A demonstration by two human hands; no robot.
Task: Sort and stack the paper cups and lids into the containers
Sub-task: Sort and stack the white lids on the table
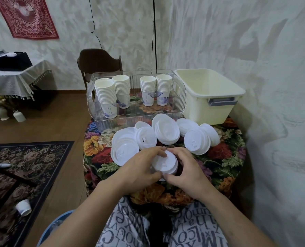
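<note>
1. You are gathering a small stack of lids (164,164) near the front edge of the round table (224,168), at its middle. Your left hand (141,168) is curling round the stack's left side, fingers over the far rim and thumb at the near rim. Your right hand (185,170) is cupping the right side, fingers bent round the rim. Both hands are clamping on the same stack.

2. You are squaring the lids, as far as I can judge. Be pressing evenly from both sides so the rims nest, and keep the sip tabs facing up as the top one is.

3. The loose lids (166,131) are lying in overlapping heaps across the middle of the table, just behind your hands. Be adding them a few at a time; thin plastic lids probably slip and fan out when too many are squeezed at once.

4. The clear bin (180,90) at the back edge is already holding four cup stacks (123,91), upright. The cream tub (210,97) at the back right corner shows nothing inside from this angle, so it looks like the place for lids.

5. When lifting, be carrying the stack with one hand beneath and one on top, over the heaps rather than through them, since dragging would likely scatter them.

6. One paper cup (23,207) is lying on its side on the rug (32,157), well apart from the table. Be remembering it for the clear bin.
</note>
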